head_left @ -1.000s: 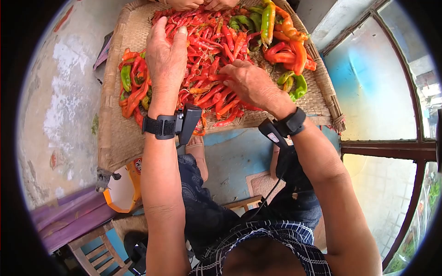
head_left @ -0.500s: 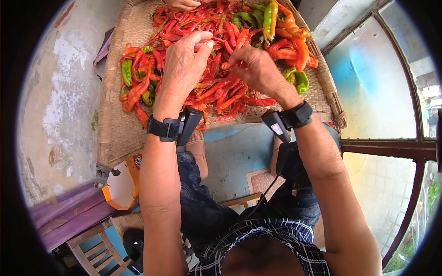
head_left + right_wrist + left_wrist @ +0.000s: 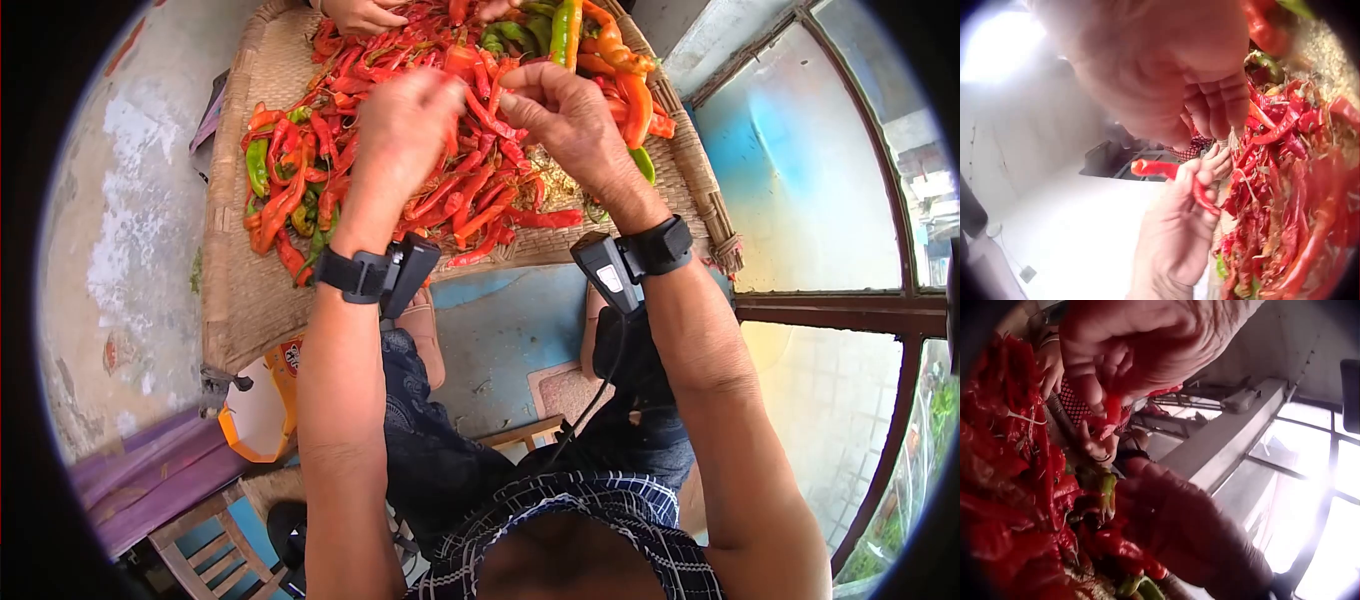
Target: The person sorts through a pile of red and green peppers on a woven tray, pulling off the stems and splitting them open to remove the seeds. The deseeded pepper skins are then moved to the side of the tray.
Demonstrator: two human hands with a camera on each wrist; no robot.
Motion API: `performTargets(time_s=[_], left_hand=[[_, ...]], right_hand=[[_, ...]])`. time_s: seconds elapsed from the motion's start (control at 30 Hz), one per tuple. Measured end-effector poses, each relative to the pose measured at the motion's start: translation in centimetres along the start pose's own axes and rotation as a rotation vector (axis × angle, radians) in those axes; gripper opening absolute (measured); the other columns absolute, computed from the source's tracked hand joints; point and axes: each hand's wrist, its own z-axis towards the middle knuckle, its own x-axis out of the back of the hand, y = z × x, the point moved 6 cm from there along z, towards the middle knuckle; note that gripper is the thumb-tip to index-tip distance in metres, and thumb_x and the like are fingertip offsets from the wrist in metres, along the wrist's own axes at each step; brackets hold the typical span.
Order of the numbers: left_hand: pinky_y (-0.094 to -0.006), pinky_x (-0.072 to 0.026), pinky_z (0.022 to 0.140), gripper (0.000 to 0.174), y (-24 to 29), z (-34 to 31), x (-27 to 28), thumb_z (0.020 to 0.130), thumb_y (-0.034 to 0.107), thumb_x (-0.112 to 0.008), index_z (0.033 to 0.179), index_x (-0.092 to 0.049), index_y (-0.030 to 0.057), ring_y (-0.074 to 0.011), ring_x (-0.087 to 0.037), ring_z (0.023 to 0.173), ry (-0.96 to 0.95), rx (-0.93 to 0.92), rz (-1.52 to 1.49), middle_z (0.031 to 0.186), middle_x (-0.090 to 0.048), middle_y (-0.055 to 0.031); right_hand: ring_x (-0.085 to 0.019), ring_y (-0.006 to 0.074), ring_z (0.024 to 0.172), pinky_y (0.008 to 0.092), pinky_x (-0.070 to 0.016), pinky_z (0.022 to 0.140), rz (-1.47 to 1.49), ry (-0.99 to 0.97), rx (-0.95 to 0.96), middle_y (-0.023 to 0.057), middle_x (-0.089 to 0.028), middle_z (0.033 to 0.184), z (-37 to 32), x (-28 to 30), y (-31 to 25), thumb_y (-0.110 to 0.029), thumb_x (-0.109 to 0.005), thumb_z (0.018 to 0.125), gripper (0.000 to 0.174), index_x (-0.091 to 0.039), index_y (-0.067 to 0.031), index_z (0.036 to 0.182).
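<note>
In the head view my left hand (image 3: 403, 135) is blurred above a heap of red peppers (image 3: 470, 185). The right wrist view shows that hand (image 3: 1175, 247) pinching one red pepper (image 3: 1155, 168) between thumb and fingers, its blunt end sticking out. The same pepper (image 3: 1113, 411) appears at the fingertips in the left wrist view. My right hand (image 3: 583, 130) is beside it over the heap, thumb near the bent index finger. From the right wrist view, this hand (image 3: 1154, 69) has loosely bent fingers, with nothing visible in them.
The heap lies on a woven tray (image 3: 235, 300). Green and orange peppers (image 3: 635, 95) lie at its right, mixed ones (image 3: 290, 190) at its left. Another person's hand (image 3: 362, 14) is at the far edge. A window (image 3: 800, 170) stands at right, a wall at left.
My left hand has moved right over the heap. My right hand has lifted from the peppers and moved farther from my body. The other person's hands, close together before, are now apart.
</note>
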Motion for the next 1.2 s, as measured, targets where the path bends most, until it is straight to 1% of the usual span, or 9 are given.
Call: performTargets(time_s=[0.2,0.27,0.47,0.63,0.8,0.9,1.0,1.03,1.2], left_hand=[[-0.0384,-0.0503,0.078,0.048,-2.0,1.2,7.1,0.083,0.036,-0.066,0.115,-0.059,0.0002,-0.0282,-0.065,0.089,0.62,-0.098,0.315,0.096,-0.066,-0.0202],[-0.0316,-0.0463,0.093,0.061,-1.7,1.2,6.6,0.088,0.027,-0.065,0.135,-0.044,-0.0052,-0.0234,-0.06,0.107,0.367,0.047,0.117,0.122,-0.059,-0.0211],[-0.0281,-0.0506,0.083,0.032,0.4,0.3,2.7,0.089,0.023,-0.063,0.113,-0.065,0.0013,-0.0166,-0.066,0.092,0.127,-0.059,0.111,0.099,-0.07,-0.013],[-0.0308,-0.0507,0.078,0.031,1.2,-0.5,1.2,0.09,0.024,-0.06,0.109,-0.065,0.0009,-0.0187,-0.067,0.084,-0.098,-0.141,0.139,0.09,-0.069,-0.0142],[-0.036,-0.0491,0.074,0.03,2.0,-2.4,-1.8,0.09,0.025,-0.059,0.104,-0.065,-0.0008,-0.0286,-0.066,0.083,-0.353,-0.23,0.172,0.088,-0.067,-0.018],[-0.0438,-0.0477,0.072,0.025,2.5,-3.1,-2.6,0.087,0.025,-0.059,0.092,-0.066,0.0004,-0.038,-0.062,0.082,-0.331,-0.277,0.169,0.082,-0.064,-0.0215],[-0.0418,-0.0477,0.067,0.023,2.8,-2.7,-2.8,0.088,0.024,-0.059,0.087,-0.065,0.0014,-0.0344,-0.063,0.072,-0.357,-0.253,0.173,0.075,-0.064,-0.0189],[-0.0406,-0.0477,0.065,0.023,2.4,-2.0,-2.0,0.088,0.024,-0.059,0.087,-0.065,0.0023,-0.0313,-0.062,0.068,-0.243,-0.169,0.072,0.073,-0.064,-0.0175],[-0.0385,-0.0499,0.074,0.028,1.8,0.8,4.6,0.09,0.026,-0.058,0.103,-0.063,0.0019,-0.0279,-0.065,0.08,0.509,-0.221,0.281,0.088,-0.067,-0.0168]], right_hand=[[-0.062,0.0335,0.085,0.0399,-0.0516,0.075,-0.691,-0.321,0.248,0.0149,-0.065,0.09,-2.0,-3.6,1.4,-0.012,-0.064,0.083,0.02,-0.065,-0.0065,0.102],[-0.063,0.0333,0.086,0.0419,-0.0519,0.073,-0.975,-0.403,0.217,0.0136,-0.064,0.087,-2.0,-5.0,2.3,-0.015,-0.064,0.083,0.018,-0.065,-0.007,0.099],[-0.062,0.0328,0.083,0.0428,-0.0516,0.071,-0.94,-0.432,0.221,0.012,-0.062,0.085,-1.6,-5.8,2.8,-0.011,-0.063,0.08,0.015,-0.064,-0.0094,0.095],[-0.062,0.0376,0.081,0.0474,-0.0525,0.068,-0.916,-0.22,0.549,0.0148,-0.063,0.079,-1.9,-3.6,-0.7,-0.008,-0.06,0.077,0.017,-0.063,-0.0067,0.093],[-0.062,0.0373,0.08,0.0458,-0.0518,0.065,-0.808,-0.251,0.294,0.017,-0.061,0.076,-1.9,-0.6,-2.2,-0.006,-0.059,0.078,0.01,-0.058,-0.0045,0.088],[-0.06,0.0203,0.071,0.032,-0.0488,0.069,-0.613,-0.312,0.158,0.0085,-0.062,0.078,-1.9,0.6,-2.6,-0.015,-0.061,0.088,0.017,-0.057,-0.0037,0.101],[-0.059,0.0187,0.07,0.0315,-0.0489,0.067,-0.572,-0.093,0.274,0.0074,-0.062,0.079,-1.6,1.6,-3.1,-0.019,-0.061,0.09,0.024,-0.058,-0.0041,0.11],[-0.063,0.0327,0.071,0.0383,-0.0505,0.064,-0.467,0.031,0.221,0.0161,-0.062,0.076,-1.3,2.1,-3.2,-0.018,-0.064,0.087,0.025,-0.059,-0.0029,0.106],[-0.064,0.0337,0.08,0.0415,-0.0527,0.07,-0.614,-0.047,0.285,0.017,-0.064,0.084,-1.6,1.1,-1.5,-0.017,-0.065,0.084,0.023,-0.062,-0.0029,0.102]])
